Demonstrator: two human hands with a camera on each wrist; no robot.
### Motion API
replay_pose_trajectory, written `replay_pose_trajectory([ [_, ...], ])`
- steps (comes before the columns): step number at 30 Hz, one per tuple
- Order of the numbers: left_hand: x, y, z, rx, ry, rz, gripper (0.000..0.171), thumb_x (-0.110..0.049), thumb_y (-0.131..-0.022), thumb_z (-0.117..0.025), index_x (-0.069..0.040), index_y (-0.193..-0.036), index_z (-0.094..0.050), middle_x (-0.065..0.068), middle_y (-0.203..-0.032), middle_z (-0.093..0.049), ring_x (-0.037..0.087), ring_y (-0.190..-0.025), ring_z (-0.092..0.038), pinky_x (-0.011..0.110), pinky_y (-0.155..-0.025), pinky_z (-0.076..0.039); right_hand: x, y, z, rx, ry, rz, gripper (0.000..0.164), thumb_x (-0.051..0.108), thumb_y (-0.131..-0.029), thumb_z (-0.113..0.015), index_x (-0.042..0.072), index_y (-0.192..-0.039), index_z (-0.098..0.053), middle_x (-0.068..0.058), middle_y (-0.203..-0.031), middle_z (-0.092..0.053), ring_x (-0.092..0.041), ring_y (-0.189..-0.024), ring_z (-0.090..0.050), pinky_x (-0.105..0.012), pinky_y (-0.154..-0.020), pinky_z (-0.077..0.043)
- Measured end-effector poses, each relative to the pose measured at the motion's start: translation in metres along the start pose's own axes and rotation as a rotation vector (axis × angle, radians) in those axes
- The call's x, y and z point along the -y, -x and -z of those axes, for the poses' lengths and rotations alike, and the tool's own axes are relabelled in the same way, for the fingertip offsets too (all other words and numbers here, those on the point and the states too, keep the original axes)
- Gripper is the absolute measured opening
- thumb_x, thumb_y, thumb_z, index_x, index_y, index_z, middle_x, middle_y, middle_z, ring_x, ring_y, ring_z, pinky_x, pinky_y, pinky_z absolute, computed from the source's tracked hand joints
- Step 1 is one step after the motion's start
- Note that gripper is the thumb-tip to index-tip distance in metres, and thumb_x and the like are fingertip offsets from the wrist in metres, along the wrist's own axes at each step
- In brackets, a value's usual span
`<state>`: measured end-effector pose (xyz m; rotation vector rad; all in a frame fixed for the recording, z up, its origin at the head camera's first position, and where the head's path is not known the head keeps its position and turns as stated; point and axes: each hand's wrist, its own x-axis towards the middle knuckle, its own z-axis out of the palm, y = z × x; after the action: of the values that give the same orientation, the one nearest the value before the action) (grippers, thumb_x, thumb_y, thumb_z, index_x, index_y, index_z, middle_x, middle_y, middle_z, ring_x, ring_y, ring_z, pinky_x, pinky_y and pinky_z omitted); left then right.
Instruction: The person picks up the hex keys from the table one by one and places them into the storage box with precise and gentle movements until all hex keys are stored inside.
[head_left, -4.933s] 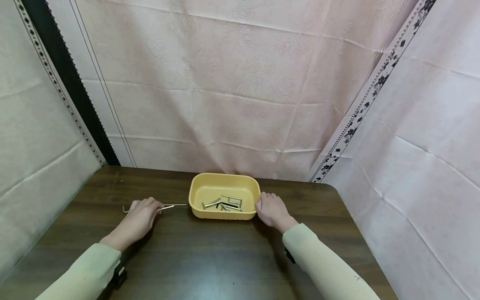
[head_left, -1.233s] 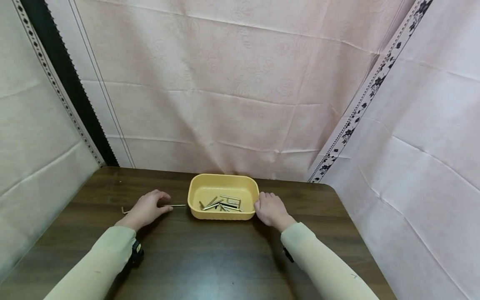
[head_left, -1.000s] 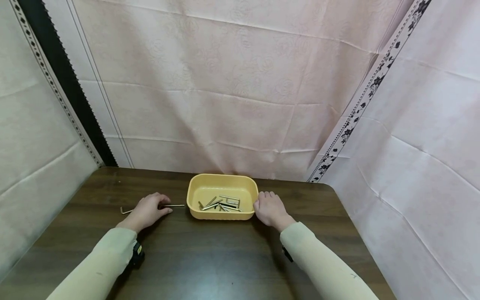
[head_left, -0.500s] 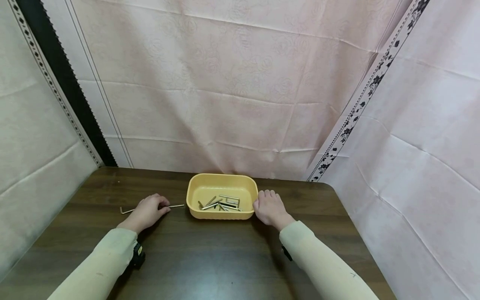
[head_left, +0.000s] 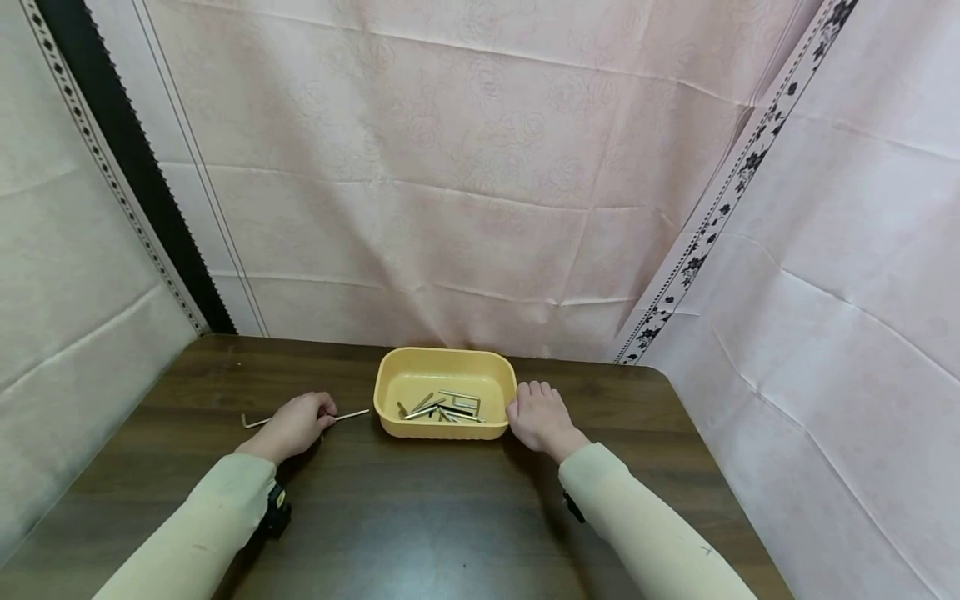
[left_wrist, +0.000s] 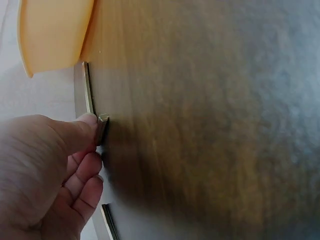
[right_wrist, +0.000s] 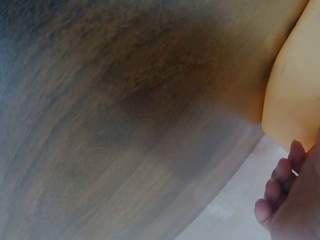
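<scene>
My left hand [head_left: 292, 425] is left of the yellow plastic tray [head_left: 442, 431]. Thumb and forefinger pinch a brassy L-shaped hex key [left_wrist: 88, 87]; its long arm points toward the tray and its short bent end shows beside the thumb. The other fingers are curled below. Another hex key [head_left: 255, 423] lies on the table, its bent end left of the hand and the rest hidden by it. My right hand [head_left: 542, 417] grips the tray's right end, with its fingers [right_wrist: 283, 170] curled at the wall; its thumb is hidden. Several brassy and dark hex keys [head_left: 450, 410] lie loosely in the tray.
The dark wood-grain table [head_left: 420, 517] has a rear edge close behind the tray. Pale patterned cloth [head_left: 450, 208] hangs behind the table, with more cloth at both sides. Dark bands [head_left: 273, 508] sit at the wrists below light green sleeves.
About five seconds ago two rods stuck out right of my left hand; now one does, and the tray shows another key. Lately the fingers closed on this key and tilted it slightly.
</scene>
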<state>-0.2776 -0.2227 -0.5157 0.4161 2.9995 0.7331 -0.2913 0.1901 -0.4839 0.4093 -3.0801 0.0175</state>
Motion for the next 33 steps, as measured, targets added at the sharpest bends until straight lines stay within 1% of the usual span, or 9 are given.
replay_pose_trajectory([
  [5,-0.005,0.003,0.001,0.057,-0.034,-0.011,0.005,-0.002,-0.094,-0.057,-0.004,-0.09,-0.055,0.004,-0.08,-0.054,0.019,-0.07,-0.051,0.04,-0.068,-0.044,-0.002,-0.002,-0.006,0.0,-0.003,-0.008,0.027,0.029,-0.1,-0.031,0.007,-0.097,-0.047,-0.008,-0.091,-0.042,-0.027,-0.086,-0.038,-0.043,-0.081,-0.034],
  [9,-0.009,0.005,-0.001,0.077,-0.086,-0.017,0.012,0.006,-0.088,-0.057,-0.004,-0.087,-0.051,0.003,-0.076,-0.05,0.019,-0.068,-0.049,0.038,-0.065,-0.043,-0.002,-0.002,-0.007,-0.002,-0.006,-0.01,0.027,0.029,-0.1,-0.031,0.007,-0.097,-0.047,-0.008,-0.091,-0.043,-0.027,-0.086,-0.039,-0.043,-0.081,-0.034],
  [12,-0.009,0.007,-0.002,0.057,-0.119,-0.031,0.013,0.009,-0.084,-0.057,-0.003,-0.088,-0.054,0.004,-0.077,-0.051,0.02,-0.071,-0.052,0.039,-0.067,-0.046,0.0,0.0,-0.005,-0.002,-0.005,-0.01,0.027,0.028,-0.1,-0.031,0.007,-0.096,-0.047,-0.007,-0.091,-0.043,-0.027,-0.087,-0.04,-0.042,-0.082,-0.035],
  [18,-0.007,0.008,-0.005,0.011,-0.118,-0.024,0.006,0.003,-0.091,-0.055,0.002,-0.097,-0.058,0.009,-0.086,-0.055,0.026,-0.081,-0.056,0.044,-0.074,-0.048,0.001,0.0,-0.004,0.004,0.002,-0.016,0.027,0.028,-0.1,-0.031,0.008,-0.096,-0.047,-0.007,-0.09,-0.043,-0.026,-0.087,-0.04,-0.041,-0.081,-0.035],
  [20,-0.006,0.009,-0.005,-0.017,-0.106,-0.029,0.007,0.003,-0.092,-0.053,0.003,-0.097,-0.058,0.012,-0.088,-0.054,0.027,-0.083,-0.055,0.044,-0.075,-0.047,0.001,0.0,-0.004,0.003,0.0,-0.016,0.027,0.028,-0.1,-0.031,0.008,-0.096,-0.048,-0.007,-0.09,-0.044,-0.026,-0.087,-0.041,-0.041,-0.081,-0.036],
  [23,-0.005,0.01,-0.004,-0.049,-0.064,-0.015,0.008,0.005,-0.093,-0.051,0.005,-0.099,-0.057,0.015,-0.091,-0.051,0.026,-0.082,-0.053,0.043,-0.074,-0.047,0.001,0.0,-0.004,-0.003,-0.002,-0.014,0.027,0.028,-0.1,-0.031,0.008,-0.096,-0.048,-0.007,-0.09,-0.044,-0.026,-0.086,-0.041,-0.041,-0.081,-0.035],
  [27,-0.003,0.011,-0.002,-0.069,-0.011,0.004,0.009,0.005,-0.094,-0.049,0.005,-0.1,-0.055,0.016,-0.094,-0.048,0.022,-0.078,-0.052,0.041,-0.073,-0.047,0.001,-0.001,-0.003,-0.005,-0.004,-0.011,0.026,0.028,-0.099,-0.031,0.008,-0.095,-0.047,-0.006,-0.089,-0.043,-0.026,-0.085,-0.04,-0.041,-0.079,-0.035],
  [29,-0.001,0.011,-0.002,-0.08,0.0,-0.001,0.01,0.004,-0.096,-0.047,0.005,-0.101,-0.055,0.015,-0.094,-0.048,0.021,-0.075,-0.052,0.04,-0.072,-0.047,0.001,-0.001,-0.002,-0.005,-0.005,-0.013,0.026,0.028,-0.099,-0.031,0.008,-0.095,-0.047,-0.006,-0.09,-0.044,-0.026,-0.085,-0.04,-0.041,-0.079,-0.035],
  [33,-0.001,0.009,0.001,-0.121,0.021,-0.022,0.01,0.002,-0.097,-0.048,0.004,-0.101,-0.057,0.014,-0.094,-0.051,0.021,-0.077,-0.053,0.041,-0.072,-0.047,0.001,0.001,-0.001,-0.007,-0.014,-0.015,0.026,0.028,-0.099,-0.031,0.008,-0.096,-0.048,-0.007,-0.09,-0.044,-0.026,-0.086,-0.041,-0.041,-0.081,-0.036],
])
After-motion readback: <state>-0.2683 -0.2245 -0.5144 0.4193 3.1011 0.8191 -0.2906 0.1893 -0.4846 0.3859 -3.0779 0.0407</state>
